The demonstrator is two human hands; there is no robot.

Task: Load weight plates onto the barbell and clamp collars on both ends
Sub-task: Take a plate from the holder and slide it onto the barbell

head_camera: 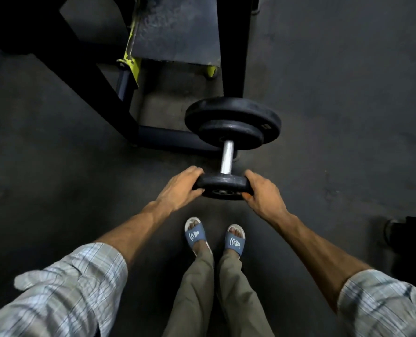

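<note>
A silver barbell sleeve point(227, 157) points toward me from two black plates stacked on it: a large plate point(233, 110) behind and a medium plate point(230, 133) in front of it. On the near end of the sleeve sits a small black weight plate point(222, 182). My left hand point(179, 188) grips its left rim and my right hand point(262, 193) grips its right rim. No collar shows in view.
A black machine frame with yellow-green brackets point(129, 62) stands on the dark rubber floor behind and left of the plates. My feet in blue slides point(214, 235) stand just under the plate. A dark object point(408, 237) sits at the right edge.
</note>
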